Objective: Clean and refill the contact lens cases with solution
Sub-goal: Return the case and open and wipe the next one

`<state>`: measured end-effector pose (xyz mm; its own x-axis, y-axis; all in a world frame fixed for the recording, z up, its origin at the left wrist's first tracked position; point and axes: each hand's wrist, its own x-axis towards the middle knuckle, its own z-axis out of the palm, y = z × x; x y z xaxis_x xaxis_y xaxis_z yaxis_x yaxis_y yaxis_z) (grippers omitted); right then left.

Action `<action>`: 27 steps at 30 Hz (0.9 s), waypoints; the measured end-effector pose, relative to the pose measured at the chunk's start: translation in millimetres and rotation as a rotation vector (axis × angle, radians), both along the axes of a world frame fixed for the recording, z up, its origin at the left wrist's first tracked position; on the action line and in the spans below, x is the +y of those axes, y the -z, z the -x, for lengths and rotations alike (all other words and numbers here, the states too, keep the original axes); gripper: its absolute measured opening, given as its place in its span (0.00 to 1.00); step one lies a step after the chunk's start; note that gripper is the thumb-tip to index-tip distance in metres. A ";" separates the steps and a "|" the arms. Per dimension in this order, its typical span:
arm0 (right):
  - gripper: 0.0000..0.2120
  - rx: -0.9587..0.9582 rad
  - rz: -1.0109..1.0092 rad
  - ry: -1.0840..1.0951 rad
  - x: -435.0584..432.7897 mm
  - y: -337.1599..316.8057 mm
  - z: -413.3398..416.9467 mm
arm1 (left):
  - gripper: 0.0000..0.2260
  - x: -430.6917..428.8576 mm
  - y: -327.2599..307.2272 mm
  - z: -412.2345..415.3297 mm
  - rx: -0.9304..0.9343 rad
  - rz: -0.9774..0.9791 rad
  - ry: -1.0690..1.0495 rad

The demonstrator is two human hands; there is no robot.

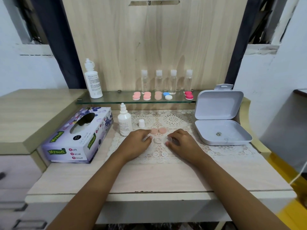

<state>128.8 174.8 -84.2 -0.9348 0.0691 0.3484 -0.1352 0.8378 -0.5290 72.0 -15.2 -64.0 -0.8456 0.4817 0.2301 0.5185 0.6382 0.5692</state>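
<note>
Fingers (172, 135) of the right hand (184, 143) pinch the right well of the clear lens case (159, 140), thumb and forefinger closed on it. The left hand (137, 144) curls its fingers (147, 138) at the case's left end, but I cannot tell whether they grip it. The case lies between the hands on a lace mat (176, 120) over the surface (157, 176).

A tissue box (78, 135) sits at far left. At right, an open white hinged box (219, 105) holds a small ring-like item (218, 134). Behind, a glass shelf (116, 101) carries a large solution bottle (93, 80), four clear bottles (159, 82) and five coloured lens cases (147, 95).

A small uncapped solution bottle (125, 123) stands just beyond the left hand, with its white cap (141, 123) beside it. Two peach caps (153, 131) lie just behind the clear case.
</note>
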 end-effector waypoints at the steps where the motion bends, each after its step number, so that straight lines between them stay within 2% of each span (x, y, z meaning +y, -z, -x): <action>1: 0.12 0.000 -0.004 0.001 0.3 0.2 0.0 | 0.16 -1.1 -3.7 -2.0 0.018 -0.035 0.002; 6: 0.12 0.004 -0.025 0.005 0.9 0.5 0.5 | 0.13 -18.7 -37.5 -15.8 0.146 -0.187 0.003; 9: 0.12 0.004 -0.037 -0.003 1.3 0.8 0.7 | 0.11 -44.5 -63.3 -18.4 0.238 -0.273 -0.080; 11: 0.12 0.010 -0.047 0.000 1.9 1.1 1.0 | 0.10 -63.5 -78.4 -13.1 0.312 -0.264 -0.168; 15: 0.12 0.020 -0.064 -0.004 1.4 2.1 1.2 | 0.10 -110.9 -87.1 24.0 0.322 -0.082 -0.337; 19: 0.11 0.028 -0.070 -0.008 1.2 2.0 0.5 | 0.10 -139.4 -75.5 49.5 0.246 0.021 -0.393; 23: 0.11 0.026 -0.061 -0.010 0.8 1.0 0.2 | 0.11 -148.9 -65.0 56.2 0.230 0.237 -0.366; 27: 0.12 0.019 -0.069 -0.008 0.0 0.3 0.3 | 0.11 -151.4 -61.1 65.2 0.193 0.363 -0.289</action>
<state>128.5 174.8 -84.6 -0.9284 0.0368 0.3698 -0.1515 0.8712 -0.4670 6.7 -166.6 -2.9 -0.9149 0.3121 0.2561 0.3651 0.9103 0.1948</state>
